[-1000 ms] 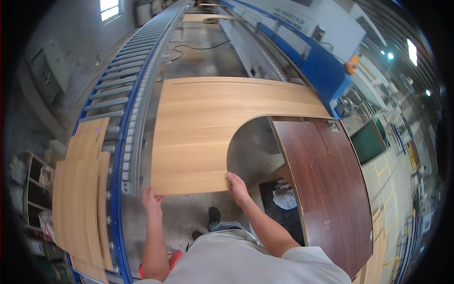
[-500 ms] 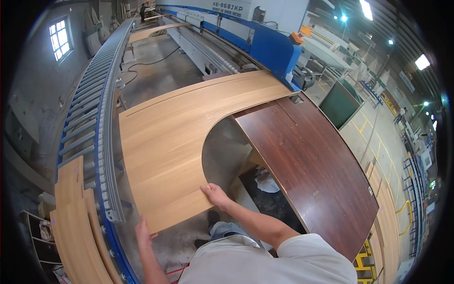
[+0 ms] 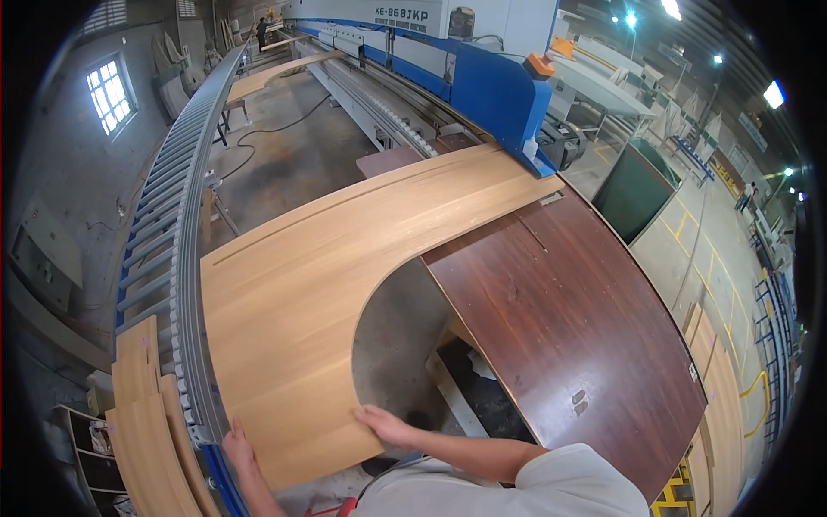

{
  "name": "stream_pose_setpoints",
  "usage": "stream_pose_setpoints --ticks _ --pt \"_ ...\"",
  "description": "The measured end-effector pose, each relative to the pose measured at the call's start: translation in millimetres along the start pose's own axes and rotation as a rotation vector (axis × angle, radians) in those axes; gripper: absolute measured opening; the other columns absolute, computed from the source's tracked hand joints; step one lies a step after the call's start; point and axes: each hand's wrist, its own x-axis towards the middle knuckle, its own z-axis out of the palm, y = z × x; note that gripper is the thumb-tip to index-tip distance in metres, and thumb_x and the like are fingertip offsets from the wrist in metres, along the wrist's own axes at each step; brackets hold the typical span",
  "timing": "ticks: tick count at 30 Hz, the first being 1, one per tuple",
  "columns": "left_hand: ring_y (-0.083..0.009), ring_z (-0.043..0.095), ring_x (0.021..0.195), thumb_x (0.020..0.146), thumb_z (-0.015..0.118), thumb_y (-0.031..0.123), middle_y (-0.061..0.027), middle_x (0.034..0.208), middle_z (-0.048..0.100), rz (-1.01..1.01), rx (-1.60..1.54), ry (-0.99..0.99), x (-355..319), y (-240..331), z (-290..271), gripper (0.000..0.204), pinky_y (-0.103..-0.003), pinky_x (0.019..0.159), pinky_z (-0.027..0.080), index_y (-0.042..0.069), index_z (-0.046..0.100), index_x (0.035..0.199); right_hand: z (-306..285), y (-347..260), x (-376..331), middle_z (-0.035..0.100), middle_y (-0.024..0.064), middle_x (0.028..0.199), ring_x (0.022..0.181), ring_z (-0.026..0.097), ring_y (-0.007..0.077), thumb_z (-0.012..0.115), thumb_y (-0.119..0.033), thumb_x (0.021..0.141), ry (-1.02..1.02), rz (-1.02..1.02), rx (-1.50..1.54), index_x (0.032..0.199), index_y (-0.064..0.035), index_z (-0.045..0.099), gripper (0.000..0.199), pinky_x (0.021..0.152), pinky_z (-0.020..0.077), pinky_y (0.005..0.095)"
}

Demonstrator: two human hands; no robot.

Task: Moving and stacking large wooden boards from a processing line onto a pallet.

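1. A large light-oak panel (image 3: pixel 293 284) — curved, with a rounded cut-out on its inner edge — is laid partly over the roller conveyor (image 3: pixel 164 224) and the dark brown tabletop (image 3: pixel 586 327).
2. Its near end is pressed by the right hand (image 3: pixel 385 425), fingers flat.
3. Its near-left edge is gripped by the left hand (image 3: pixel 238 445).

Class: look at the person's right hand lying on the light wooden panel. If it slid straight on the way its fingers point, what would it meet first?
The right hand points left across the light wooden panel. First it would likely meet the left hand at the panel's near-left edge, though depth is unclear.
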Motion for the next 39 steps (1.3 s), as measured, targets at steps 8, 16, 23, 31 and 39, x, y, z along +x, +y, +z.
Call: stream_pose_setpoints --ticks 8,16,23,31,39 --pt "-0.012 0.04 0.056 0.088 0.058 0.043 -0.0032 0.057 0.048 -0.043 0.06 0.083 -5 -10 -39 0.055 -0.032 0.052 0.036 -0.005 0.054 0.062 -195 -157 121 0.057 0.0119 0.099 0.083 0.056 0.0214 0.053 -0.046 0.089 0.512 -0.453 0.757 0.122 -0.0052 0.042 0.054 0.076 0.0492 0.0365" --pt "-0.0139 0.037 0.052 0.085 0.06 0.048 -0.0056 0.051 0.043 -0.026 0.186 0.181 -35 -22 -56 0.059 -0.035 0.05 0.033 -0.002 0.049 0.056 -282 -214 150 0.054 0.0142 0.117 0.106 0.054 0.0282 0.057 -0.016 0.087 0.59 -0.571 0.996 0.122 0.0009 0.045 0.04 0.094 0.0441 0.0414" --pt "-0.0179 0.038 0.053 0.084 0.059 0.05 -0.0112 0.053 0.043 -0.044 0.385 0.224 -71 7 -102 0.062 -0.039 0.051 0.035 -0.005 0.048 0.058 -266 -192 125 0.052 0.0163 0.12 0.11 0.052 0.0296 0.055 -0.008 0.085 0.664 -0.631 0.932 0.125 0.0041 0.042 0.043 0.097 0.0429 0.0428" --pt "-0.0204 0.038 0.054 0.083 0.06 0.046 -0.0138 0.054 0.041 -0.063 0.488 0.236 -120 28 -167 0.058 -0.04 0.054 0.036 -0.005 0.045 0.059 -226 -184 48 0.051 0.0165 0.117 0.11 0.05 0.0299 0.053 -0.005 0.079 0.639 -0.601 0.972 0.122 0.0058 0.043 0.045 0.096 0.0427 0.0415" --pt "-0.0362 0.06 0.072 0.082 0.056 0.047 -0.0255 0.076 0.061 -0.076 0.468 0.295 -153 30 -238 0.054 -0.046 0.062 0.042 -0.006 0.062 0.076 -193 -148 -24 0.048 0.0186 0.12 0.111 0.048 0.0324 0.052 -0.025 0.083 0.549 -0.445 1.001 0.124 0.0018 0.041 0.05 0.094 0.0433 0.0468"
